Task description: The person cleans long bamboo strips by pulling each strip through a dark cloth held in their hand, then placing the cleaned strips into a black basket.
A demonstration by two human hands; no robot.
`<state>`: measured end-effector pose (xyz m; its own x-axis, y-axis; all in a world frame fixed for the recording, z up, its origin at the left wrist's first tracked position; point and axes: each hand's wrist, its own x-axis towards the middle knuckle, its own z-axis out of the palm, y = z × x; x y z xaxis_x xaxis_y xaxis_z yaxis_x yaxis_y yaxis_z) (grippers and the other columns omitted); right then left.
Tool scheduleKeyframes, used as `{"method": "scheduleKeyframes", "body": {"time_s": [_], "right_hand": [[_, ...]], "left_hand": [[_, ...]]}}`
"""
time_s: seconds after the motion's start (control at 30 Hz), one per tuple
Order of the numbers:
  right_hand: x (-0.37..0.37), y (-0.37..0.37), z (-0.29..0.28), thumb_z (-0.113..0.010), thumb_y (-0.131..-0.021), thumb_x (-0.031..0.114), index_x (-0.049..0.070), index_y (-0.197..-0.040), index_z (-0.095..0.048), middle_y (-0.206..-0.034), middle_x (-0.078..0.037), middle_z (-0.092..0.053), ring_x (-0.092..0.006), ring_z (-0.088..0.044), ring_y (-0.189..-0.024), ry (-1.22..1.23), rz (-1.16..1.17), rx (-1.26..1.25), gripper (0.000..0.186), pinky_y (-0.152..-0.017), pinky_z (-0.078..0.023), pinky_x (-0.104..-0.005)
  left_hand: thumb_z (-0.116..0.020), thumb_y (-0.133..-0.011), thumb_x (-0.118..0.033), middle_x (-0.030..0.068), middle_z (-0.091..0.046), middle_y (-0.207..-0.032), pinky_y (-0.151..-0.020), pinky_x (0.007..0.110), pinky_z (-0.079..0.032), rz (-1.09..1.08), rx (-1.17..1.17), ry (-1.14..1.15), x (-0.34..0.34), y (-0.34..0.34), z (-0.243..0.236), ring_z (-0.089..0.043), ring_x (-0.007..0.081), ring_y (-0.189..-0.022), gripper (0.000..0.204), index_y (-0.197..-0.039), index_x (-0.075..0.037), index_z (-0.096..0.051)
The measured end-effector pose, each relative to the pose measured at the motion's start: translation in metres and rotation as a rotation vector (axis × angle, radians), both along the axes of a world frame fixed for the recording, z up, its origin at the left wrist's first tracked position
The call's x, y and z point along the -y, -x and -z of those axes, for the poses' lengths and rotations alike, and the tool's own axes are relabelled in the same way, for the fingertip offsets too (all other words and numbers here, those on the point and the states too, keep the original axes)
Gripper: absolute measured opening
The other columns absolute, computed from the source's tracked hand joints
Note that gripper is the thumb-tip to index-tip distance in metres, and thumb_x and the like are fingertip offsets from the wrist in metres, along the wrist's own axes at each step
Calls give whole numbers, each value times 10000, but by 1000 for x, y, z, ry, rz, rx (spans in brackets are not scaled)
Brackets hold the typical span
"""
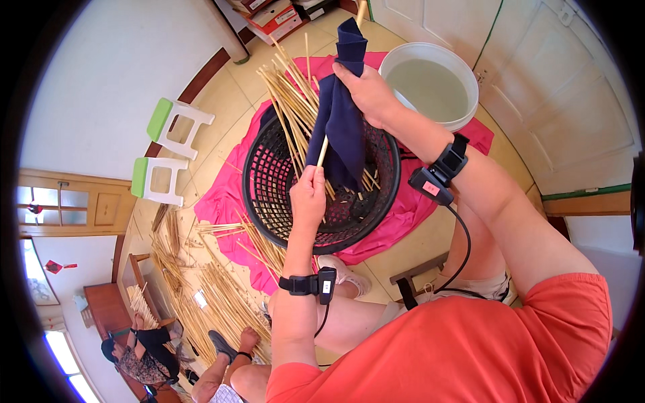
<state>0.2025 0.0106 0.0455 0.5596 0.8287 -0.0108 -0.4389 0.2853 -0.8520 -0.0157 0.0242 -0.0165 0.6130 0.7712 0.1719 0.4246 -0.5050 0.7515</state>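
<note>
My left hand (308,195) grips the lower part of a pale stick (323,150) that slants up out of a black mesh basket (265,188). Higher on it, my right hand (363,87) is closed on a navy cloth (336,121) around the same stick, whose tip shows above the cloth. The cloth's loose folds hang down over the basket and hide part of it. More long pale sticks (289,97) stand leaning in the basket, left of the cloth.
A white bucket of cloudy water (430,91) stands right of the basket. Pink cloth (218,201) lies underneath. Sticks (228,309) cover floor at lower left, near two other people (144,349) (222,376). Two green-topped stools (173,127) stand left; a cream door (551,107) right.
</note>
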Motion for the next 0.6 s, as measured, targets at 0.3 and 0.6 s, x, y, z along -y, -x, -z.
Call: {"method": "scheduleKeyframes", "body": {"time_s": [0.3, 0.6], "right_hand": [[0, -1, -3, -577, -871, 290, 77, -892, -550, -768, -10, -586, -98, -563, -647, -95, -228, -249, 215, -586, -487, -284], [2, 5, -13, -575, -871, 300, 75, -891, -547, -777, -8, -581, -100, -567, -679, -119, -251, -151, 228, -608, -485, -277]], "left_hand": [[-435, -938, -276, -17, -390, -508, -385, 250, -280, 150, 195, 454, -5, 5, -4, -359, 97, -402, 285, -754, -61, -469], [-448, -934, -267, -1, -403, -505, -376, 253, -290, 108, 222, 512, 0, 0, -6, -379, 111, -391, 266, -757, -71, -471]]}}
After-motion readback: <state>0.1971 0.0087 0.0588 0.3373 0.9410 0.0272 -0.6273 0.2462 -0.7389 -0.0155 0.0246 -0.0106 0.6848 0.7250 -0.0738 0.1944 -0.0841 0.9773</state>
